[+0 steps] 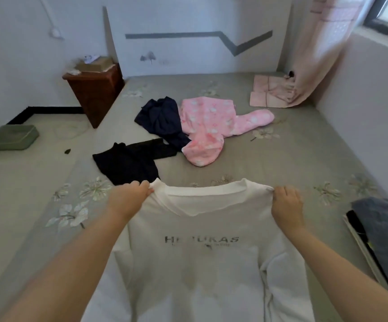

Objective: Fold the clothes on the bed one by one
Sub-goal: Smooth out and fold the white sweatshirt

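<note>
On the floor left of the bed lies a shallow green plastic basin [11,137], and beyond it, against the wall at the bed's left head corner, stands a dark red-brown wooden nightstand [95,94] with an open brown cardboard box [96,64] on top. The bed [293,159] is covered by a grey-green sheet printed with pale flowers.

At the bed's near edge, the left hand [129,197] pinches the left shoulder of a white long-sleeved sweatshirt with dark lettering across the chest [197,263]. The sweatshirt lies spread front-up with its collar pointing toward the headboard. Just beyond the left hand, a black garment [128,163] lies flat on the sheet, its near edge close to the sweatshirt's collar. Farther up the bed, toward its middle, a crumpled dark navy garment [162,119] touches a fluffy pink garment with white spots [209,129] on its right side.

The right hand [286,204] grips the sweatshirt's right shoulder, fingers curled on the fabric; the two hands are held well apart, one at each shoulder. In the bed's far right corner rests a folded pale pink cloth [269,94], with the hem of a pale pink curtain [321,49] draped over it. At the bed's near right edge sits a dark blue-grey fuzzy fabric [383,224].
</note>
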A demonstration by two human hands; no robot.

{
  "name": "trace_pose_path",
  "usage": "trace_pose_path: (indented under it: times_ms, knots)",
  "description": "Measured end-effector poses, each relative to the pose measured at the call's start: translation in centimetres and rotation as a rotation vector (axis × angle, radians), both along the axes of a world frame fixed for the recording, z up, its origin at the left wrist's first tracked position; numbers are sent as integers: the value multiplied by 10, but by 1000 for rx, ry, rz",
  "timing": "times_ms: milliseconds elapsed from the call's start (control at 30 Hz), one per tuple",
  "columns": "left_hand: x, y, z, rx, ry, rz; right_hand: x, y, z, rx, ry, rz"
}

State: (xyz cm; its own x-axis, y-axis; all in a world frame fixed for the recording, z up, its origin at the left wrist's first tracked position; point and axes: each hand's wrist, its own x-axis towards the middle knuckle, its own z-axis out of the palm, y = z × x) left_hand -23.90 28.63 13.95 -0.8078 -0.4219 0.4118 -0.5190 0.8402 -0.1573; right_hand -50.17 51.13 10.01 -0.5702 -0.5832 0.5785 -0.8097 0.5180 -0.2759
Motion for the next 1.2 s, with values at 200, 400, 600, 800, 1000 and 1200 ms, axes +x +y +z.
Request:
trace_pose_path:
  times_ms: [200, 400, 600, 800, 1000, 1200]
  knots:
    - [-39, -68, -24, 11, -3, -50, -44, -65, -17, 33, -22, 5]
    - [-92, -151, -61, 39, -106, 146, -94, -146, -44, 111, -69, -46]
    - [-95, -95, -206, 439, -447, 217, -38, -140, -163, 586, -407, 96]
    - [-46, 28, -304, 766, -509, 99, 58, -53, -255, 765, -396, 146]
    - [-17, 53, -333, 668, -426, 87, 68, -12, -290, 751, -329, 167]
    - [-14, 58, -342, 626, -335, 46, 68, -7, -302, 674, -302, 190]
